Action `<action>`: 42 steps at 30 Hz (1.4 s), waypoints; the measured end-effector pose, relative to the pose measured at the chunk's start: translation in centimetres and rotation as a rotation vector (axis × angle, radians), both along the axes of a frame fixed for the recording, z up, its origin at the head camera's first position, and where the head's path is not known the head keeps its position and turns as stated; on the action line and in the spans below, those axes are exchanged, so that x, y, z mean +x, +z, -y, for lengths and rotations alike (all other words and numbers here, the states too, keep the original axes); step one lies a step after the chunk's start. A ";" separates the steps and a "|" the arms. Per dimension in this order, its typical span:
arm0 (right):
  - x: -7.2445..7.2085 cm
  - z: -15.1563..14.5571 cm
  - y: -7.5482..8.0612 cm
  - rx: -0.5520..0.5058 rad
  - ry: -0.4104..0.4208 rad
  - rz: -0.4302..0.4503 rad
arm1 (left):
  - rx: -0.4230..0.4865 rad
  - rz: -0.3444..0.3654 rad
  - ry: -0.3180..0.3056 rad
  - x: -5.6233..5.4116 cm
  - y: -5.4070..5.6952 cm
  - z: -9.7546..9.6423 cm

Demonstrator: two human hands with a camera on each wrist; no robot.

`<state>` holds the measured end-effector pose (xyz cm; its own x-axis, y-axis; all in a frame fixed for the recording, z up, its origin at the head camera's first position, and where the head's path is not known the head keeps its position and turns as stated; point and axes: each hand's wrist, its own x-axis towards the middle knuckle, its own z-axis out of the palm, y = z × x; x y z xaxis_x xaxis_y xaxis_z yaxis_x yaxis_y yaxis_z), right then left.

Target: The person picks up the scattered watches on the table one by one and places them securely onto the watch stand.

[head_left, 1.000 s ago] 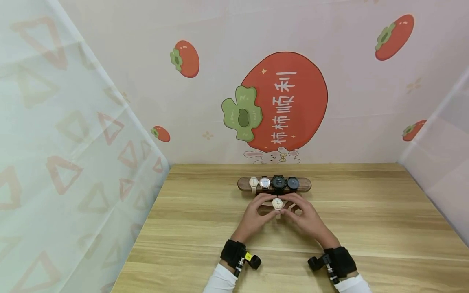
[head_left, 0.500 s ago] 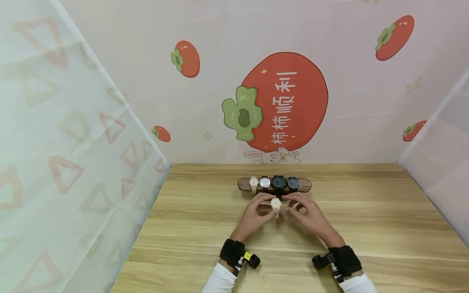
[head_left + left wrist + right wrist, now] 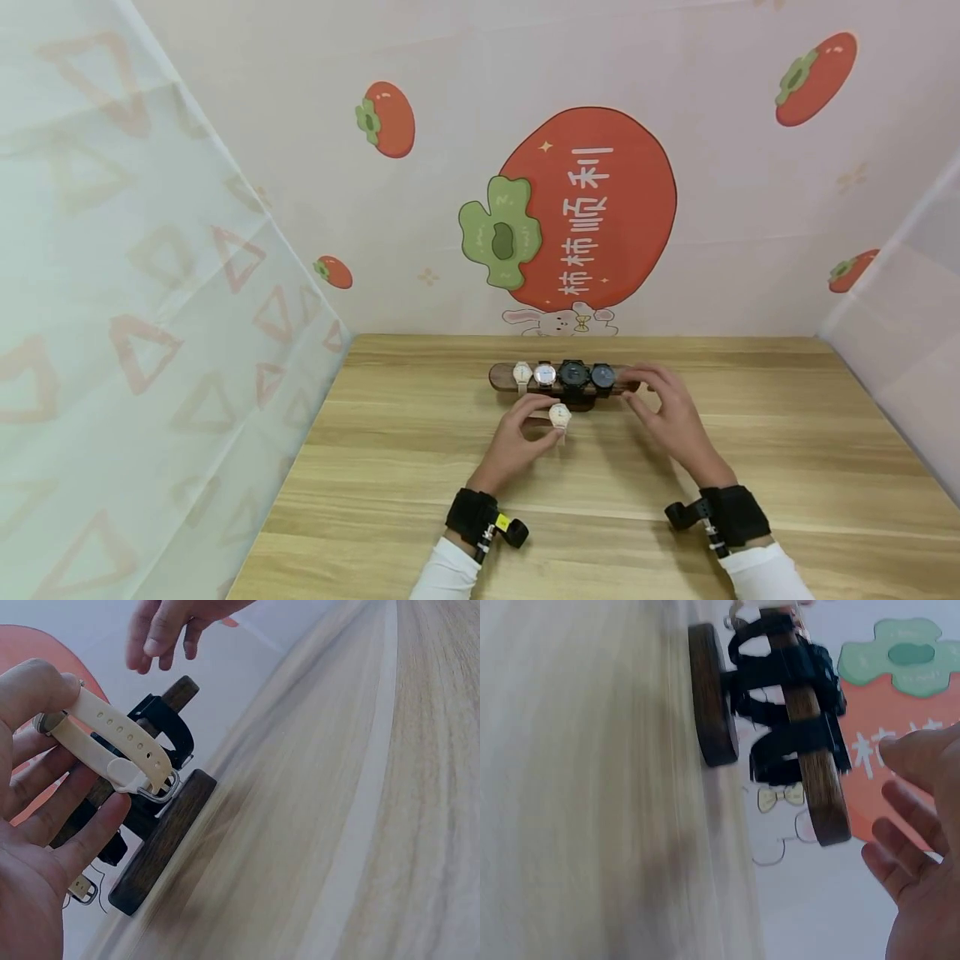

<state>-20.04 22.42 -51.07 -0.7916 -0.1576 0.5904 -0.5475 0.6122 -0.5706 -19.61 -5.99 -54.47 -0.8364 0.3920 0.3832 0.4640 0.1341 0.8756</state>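
My left hand (image 3: 513, 446) pinches a cream-strapped wristwatch (image 3: 559, 415) between thumb and fingers, in front of a dark wooden watch stand (image 3: 501, 377). In the left wrist view the cream strap (image 3: 127, 739) forms a closed loop with its buckle fastened. By the right end of the stand is my right hand (image 3: 675, 417), fingers loosely bent with nothing between them. The right wrist view shows that hand (image 3: 922, 817) apart from the bar's bare end (image 3: 829, 817). On the bar sit a cream watch (image 3: 522, 375), a silver-cased watch (image 3: 545, 375) and two black watches (image 3: 573, 375).
The stand's dark base (image 3: 712, 697) rests on the wood-grain table (image 3: 405, 467) near its back edge. Behind it rises a pale backdrop (image 3: 420, 225) with a persimmon print. Another patterned sheet (image 3: 172, 292) borders the table on the left.
My right hand has let go of the cream-strapped wristwatch and moved right and back to the stand's end. My left hand keeps the watch, shifted slightly left.
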 end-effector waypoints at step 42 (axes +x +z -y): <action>-1.9 -1.1 -1.1 0.047 -0.054 0.168 | -0.031 -0.007 0.083 -0.8 0.0 3.6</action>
<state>-21.94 23.54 -52.16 -0.8866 -0.1368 0.4418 -0.4124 0.6661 -0.6215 -20.37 -9.60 -54.51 -0.8640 0.3332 0.3775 0.4560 0.1998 0.8673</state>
